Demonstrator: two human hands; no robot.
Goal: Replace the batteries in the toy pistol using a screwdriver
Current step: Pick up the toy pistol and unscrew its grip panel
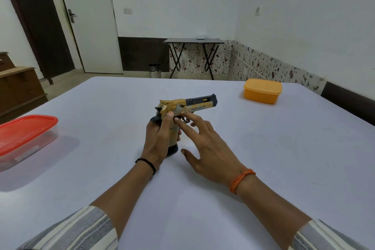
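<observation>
A yellow and black toy pistol [188, 105] stands upright in the middle of the white table [263, 158], barrel pointing right. My left hand [157, 140] is wrapped around its grip, thumb up by the slide. My right hand [205, 144] is spread open beside it, with the index and middle fingertips touching the pistol near the trigger guard. No screwdriver or loose batteries are visible.
A clear box with a red lid [24, 138] sits at the table's left edge. An orange lidded box [262, 91] stands at the far right. Beyond the table are a folding side table [192, 41], a small bin [154, 70] and a door.
</observation>
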